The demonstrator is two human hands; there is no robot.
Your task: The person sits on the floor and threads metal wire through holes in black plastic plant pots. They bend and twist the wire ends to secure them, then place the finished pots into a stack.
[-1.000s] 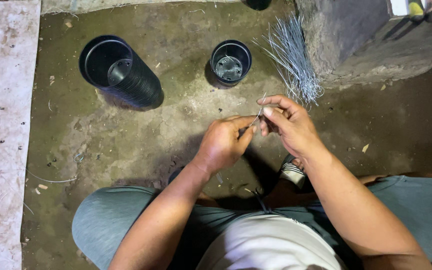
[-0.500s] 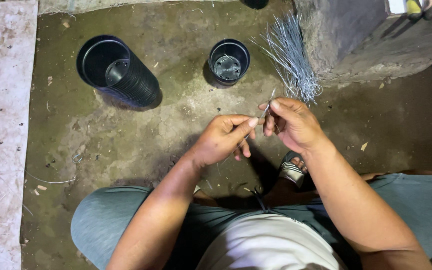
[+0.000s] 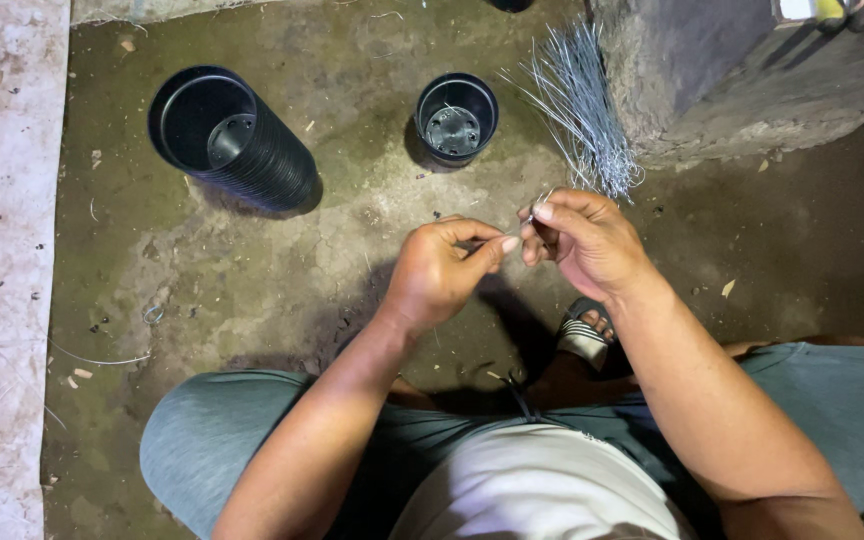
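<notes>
Both hands meet above the person's knees: the left hand (image 3: 442, 275) and the right hand (image 3: 582, 240) each pinch an end of a short, thin grey wire (image 3: 512, 228), fingertips closed tight on it, so it spans the small gap between them. Below the right wrist a sandalled foot (image 3: 584, 335) rests on the cracked, damp floor (image 3: 282, 270). Just beyond the right hand a bundle of straight metal wires (image 3: 577, 105) leans against a rough concrete block (image 3: 712, 80). Farther off stand a single black plastic pot (image 3: 455, 118) and, well left, a tilted stack of ribbed black pots (image 3: 237, 140).
</notes>
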